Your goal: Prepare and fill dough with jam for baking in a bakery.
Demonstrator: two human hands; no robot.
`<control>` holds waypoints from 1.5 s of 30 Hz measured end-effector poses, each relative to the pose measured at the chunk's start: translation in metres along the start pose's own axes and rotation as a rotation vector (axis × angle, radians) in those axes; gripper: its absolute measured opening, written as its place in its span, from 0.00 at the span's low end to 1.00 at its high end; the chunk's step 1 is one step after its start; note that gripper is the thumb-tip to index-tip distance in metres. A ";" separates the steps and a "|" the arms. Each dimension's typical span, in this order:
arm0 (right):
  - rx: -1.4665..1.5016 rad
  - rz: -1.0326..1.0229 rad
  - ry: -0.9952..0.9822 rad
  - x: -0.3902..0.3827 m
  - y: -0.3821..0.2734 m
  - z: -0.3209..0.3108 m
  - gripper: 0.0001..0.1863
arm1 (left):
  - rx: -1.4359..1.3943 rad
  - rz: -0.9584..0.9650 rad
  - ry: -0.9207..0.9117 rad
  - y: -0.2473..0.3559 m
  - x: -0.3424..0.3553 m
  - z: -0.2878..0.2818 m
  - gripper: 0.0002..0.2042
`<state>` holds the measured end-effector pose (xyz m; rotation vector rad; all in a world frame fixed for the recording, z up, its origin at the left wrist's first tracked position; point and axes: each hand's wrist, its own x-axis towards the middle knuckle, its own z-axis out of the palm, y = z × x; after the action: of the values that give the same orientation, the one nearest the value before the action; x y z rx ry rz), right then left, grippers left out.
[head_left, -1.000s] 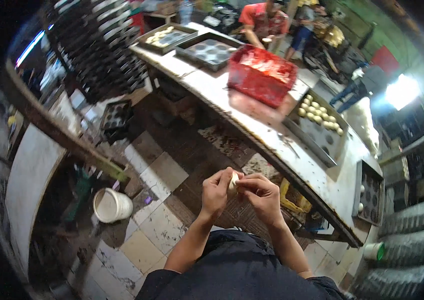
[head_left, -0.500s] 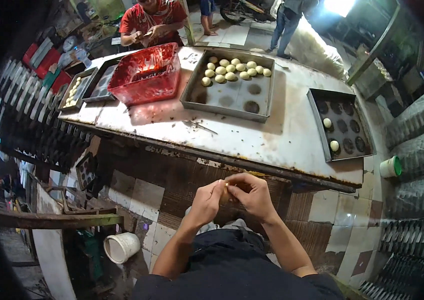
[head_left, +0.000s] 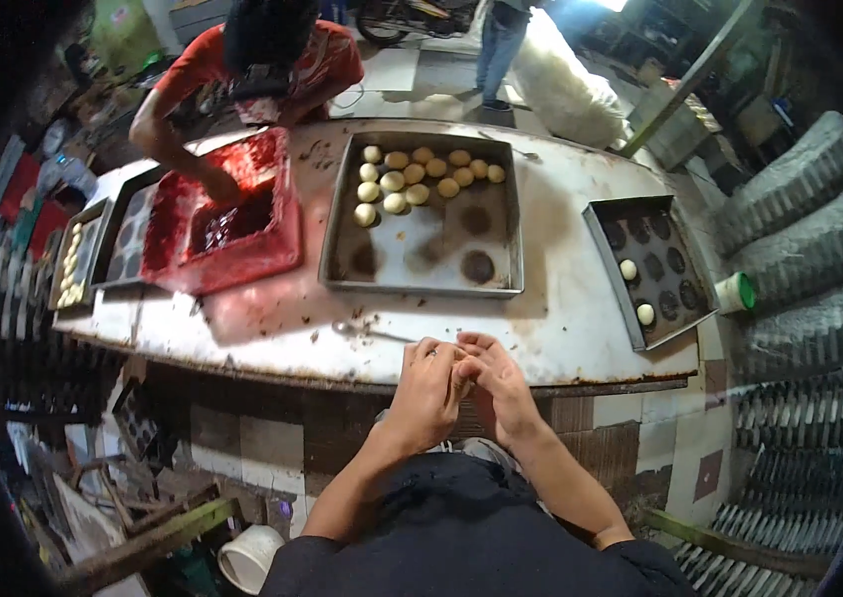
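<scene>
Dough balls (head_left: 416, 196) beyond hands (head_left: 426, 396) curled tog.

White table (head_left: 556, 343) — red bin (head_left: 237, 271), four trays (head_left: 426, 289), thin utensil (head_left: 382, 334), scattered crumbs (head_left: 317, 154).

Both hands (head_left: 426, 393) touch near the white table (head_left: 566, 308).

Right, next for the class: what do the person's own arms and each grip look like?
The left grip and right grip are bare hands, without gloves. The forearms are uncovered, with nothing visible around the wrists. Dark short sleeves end near the elbows.
</scene>
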<state>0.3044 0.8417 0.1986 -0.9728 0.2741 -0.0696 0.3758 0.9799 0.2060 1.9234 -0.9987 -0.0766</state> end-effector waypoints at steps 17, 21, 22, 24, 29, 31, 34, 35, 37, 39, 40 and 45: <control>0.639 -0.071 0.141 0.026 -0.034 -0.159 0.19 | -0.360 0.110 -0.377 -0.020 0.157 0.134 0.17; 0.277 -0.012 0.367 0.043 -0.102 -0.209 0.20 | -0.800 -0.258 -0.318 0.002 0.171 0.165 0.31; 0.059 -0.005 0.470 0.048 -0.133 -0.228 0.21 | -0.713 -0.243 -0.317 0.004 0.178 0.168 0.32; -0.417 -0.324 0.647 0.073 -0.129 -0.329 0.21 | -0.554 -0.241 -0.301 0.010 0.189 0.178 0.30; -1.517 -0.223 0.863 0.112 -0.163 -0.503 0.38 | -0.367 -0.446 -0.275 -0.004 0.178 0.170 0.21; -1.654 0.132 0.746 0.123 -0.162 -0.504 0.46 | -0.275 -0.493 -0.208 -0.010 0.163 0.151 0.18; -1.652 -0.034 0.765 0.127 -0.167 -0.442 0.42 | -0.093 -0.538 -0.149 -0.033 0.131 0.113 0.17; -1.638 -0.333 0.771 0.119 -0.163 -0.429 0.34 | -0.109 -0.595 -0.097 -0.036 0.128 0.107 0.17; -1.338 -0.471 0.797 0.104 -0.153 -0.361 0.20 | 0.013 -0.610 -0.048 -0.058 0.118 0.087 0.16; -1.188 -0.383 0.777 0.087 -0.132 -0.305 0.13 | 0.073 -0.648 -0.009 -0.110 0.114 0.076 0.18; -1.225 -0.420 0.691 0.082 -0.116 -0.282 0.12 | 0.142 -0.657 0.015 -0.139 0.116 0.068 0.20; -1.186 -0.378 0.329 0.057 -0.043 -0.154 0.10 | 0.413 -0.667 0.287 -0.272 0.168 0.013 0.30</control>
<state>0.3218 0.6835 0.1407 -2.1949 0.4405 -0.4510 0.6480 0.9215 0.0476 2.4923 -0.1553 0.0291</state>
